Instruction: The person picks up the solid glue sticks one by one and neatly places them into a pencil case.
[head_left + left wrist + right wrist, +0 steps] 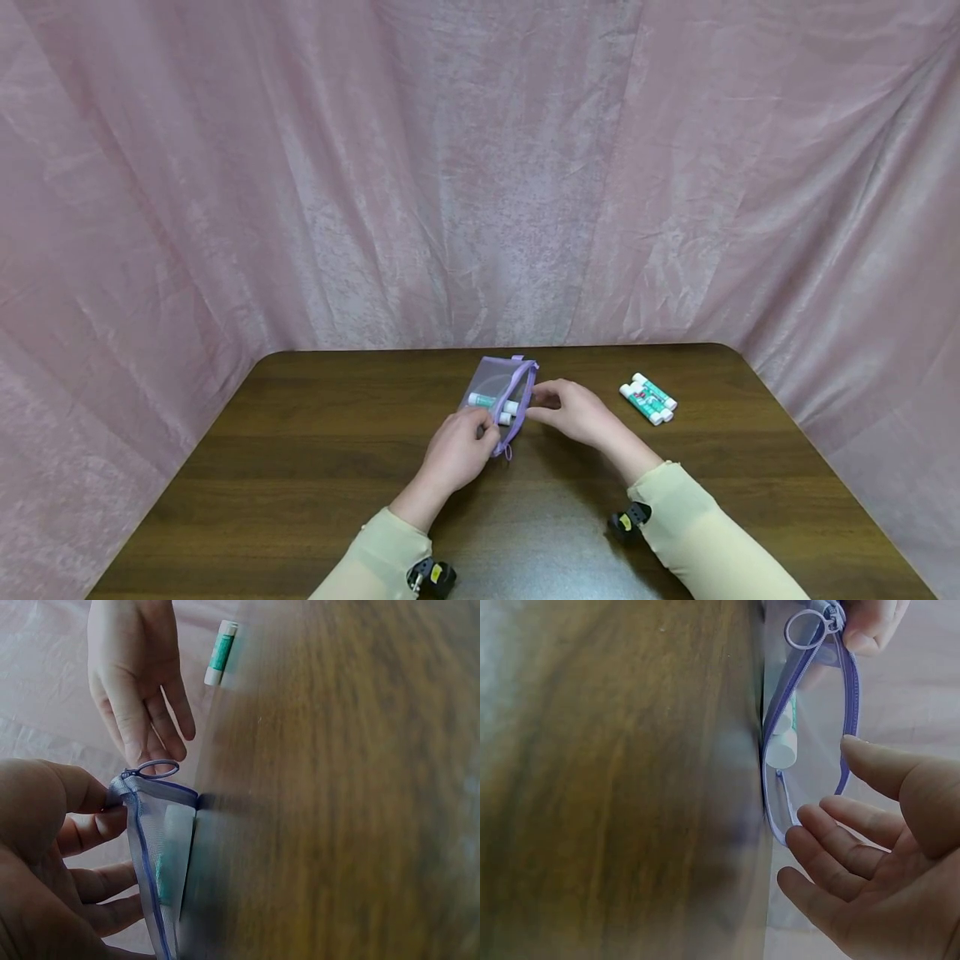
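We look down at a brown wood-grain table (300, 467), where a purple, see-through mesh pouch (492, 377) lies near the far edge, its zipped mouth gaping toward the right. Inside we make out white-and-green cylindrical tubes (483, 401); a small cluster of matching tubes (648, 399) lies farther right.

The left hand (459, 450) pinches the pouch's rim between thumb and fingertips, beside the lilac zip slider (831, 621). The right hand (573, 411) holds nothing that we can see: its fingers are loosely bent, thumb well apart, at the mouth. Whether that thumb touches the rim, we cannot tell.

We judge the mesh light, soft and floppy, so the firmer zip edge seems the best place to hold. The tubes look rigid, smooth and light, perhaps prone to roll; we would take each around its middle.
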A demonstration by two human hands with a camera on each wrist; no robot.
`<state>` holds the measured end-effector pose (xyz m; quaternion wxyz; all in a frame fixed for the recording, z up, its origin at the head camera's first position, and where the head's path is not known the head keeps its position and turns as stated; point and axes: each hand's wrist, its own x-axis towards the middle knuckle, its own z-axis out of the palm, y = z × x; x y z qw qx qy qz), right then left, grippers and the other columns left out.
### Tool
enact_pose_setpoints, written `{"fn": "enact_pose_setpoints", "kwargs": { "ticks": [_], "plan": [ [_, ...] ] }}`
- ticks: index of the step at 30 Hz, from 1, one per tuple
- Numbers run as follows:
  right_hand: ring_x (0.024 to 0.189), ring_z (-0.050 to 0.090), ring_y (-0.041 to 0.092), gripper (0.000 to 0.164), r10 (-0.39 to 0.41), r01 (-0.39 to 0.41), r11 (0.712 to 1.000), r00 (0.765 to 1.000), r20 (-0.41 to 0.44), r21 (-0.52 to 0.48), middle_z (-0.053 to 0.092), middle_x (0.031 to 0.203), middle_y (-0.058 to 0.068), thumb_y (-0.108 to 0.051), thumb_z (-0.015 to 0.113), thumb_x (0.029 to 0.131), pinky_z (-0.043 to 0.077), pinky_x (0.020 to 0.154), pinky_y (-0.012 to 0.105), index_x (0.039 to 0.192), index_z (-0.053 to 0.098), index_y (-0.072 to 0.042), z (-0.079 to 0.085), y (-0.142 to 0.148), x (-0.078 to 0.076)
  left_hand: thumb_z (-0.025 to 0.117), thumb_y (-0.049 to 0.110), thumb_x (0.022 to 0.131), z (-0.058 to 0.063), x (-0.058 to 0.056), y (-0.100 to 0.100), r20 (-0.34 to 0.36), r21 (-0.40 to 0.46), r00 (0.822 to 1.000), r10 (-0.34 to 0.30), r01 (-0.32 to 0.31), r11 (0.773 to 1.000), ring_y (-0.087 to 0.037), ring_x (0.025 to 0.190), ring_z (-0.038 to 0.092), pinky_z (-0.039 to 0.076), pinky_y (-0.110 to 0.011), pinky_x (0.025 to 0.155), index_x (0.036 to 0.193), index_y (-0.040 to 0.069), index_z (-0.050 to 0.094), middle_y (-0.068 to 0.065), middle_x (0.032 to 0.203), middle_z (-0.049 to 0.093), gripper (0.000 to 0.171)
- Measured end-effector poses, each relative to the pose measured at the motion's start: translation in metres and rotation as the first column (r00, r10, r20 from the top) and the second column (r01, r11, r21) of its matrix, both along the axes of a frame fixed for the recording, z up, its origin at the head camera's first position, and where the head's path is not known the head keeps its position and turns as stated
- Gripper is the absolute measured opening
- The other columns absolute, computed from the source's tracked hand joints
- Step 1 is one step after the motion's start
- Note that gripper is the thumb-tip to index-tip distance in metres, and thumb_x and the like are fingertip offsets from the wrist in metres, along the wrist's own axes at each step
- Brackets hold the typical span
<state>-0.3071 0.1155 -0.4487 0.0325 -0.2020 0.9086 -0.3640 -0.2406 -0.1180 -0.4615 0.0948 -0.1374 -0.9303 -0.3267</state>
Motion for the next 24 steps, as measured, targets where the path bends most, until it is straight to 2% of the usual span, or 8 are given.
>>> {"fn": "enact_pose_setpoints", "kwargs": {
  "ticks": [8,13,18,24],
  "plan": [
    [0.123,0.071,0.034,0.047,-0.045,0.045,0.999,0.998,-0.034,0.002,0.076,0.128,0.013,-0.029,0.081,0.100,0.052,0.107,0.055,0.137,0.073,0.000,-0.002,0.010,0.010,0.067,0.012,0.096,-0.001,-0.001,0.000,-0.014,0.008,1.000,0.005,-0.005,1.000,-0.021,0.087,0.061,0.050,-0.041,0.078,0.078,0.021,0.063,0.004,0.092,0.065,0.020],
    [0.126,0.070,0.036,0.057,-0.059,0.059,0.998,0.998,-0.039,-0.015,0.074,0.133,0.016,-0.032,0.081,0.100,0.051,0.108,0.057,0.145,0.067,0.000,0.002,0.019,0.018,0.067,0.010,0.095,0.000,0.000,0.000,-0.026,0.001,1.000,-0.003,0.003,1.000,-0.021,0.085,0.060,0.050,-0.040,0.077,0.077,0.019,0.062,0.004,0.090,0.064,0.021],
    [0.133,0.066,0.040,0.067,-0.030,0.030,0.997,0.999,-0.011,-0.066,0.070,0.143,0.020,-0.030,0.080,0.102,0.048,0.112,0.060,0.155,0.056,0.003,0.005,0.028,0.023,0.067,0.009,0.093,0.000,0.001,-0.001,-0.044,0.002,0.999,-0.011,0.011,1.000,-0.022,0.087,0.061,0.050,-0.041,0.077,0.077,0.018,0.062,0.004,0.090,0.064,0.020],
    [0.134,0.065,0.040,0.067,-0.021,0.021,0.996,1.000,-0.009,-0.085,0.069,0.145,0.020,-0.031,0.079,0.103,0.047,0.113,0.060,0.156,0.056,0.003,0.006,0.040,0.028,0.067,0.009,0.094,0.000,0.001,0.000,-0.040,-0.001,0.999,-0.009,0.009,1.000,-0.021,0.086,0.061,0.051,-0.041,0.078,0.076,0.019,0.061,0.004,0.090,0.064,0.021]
  ]
}}
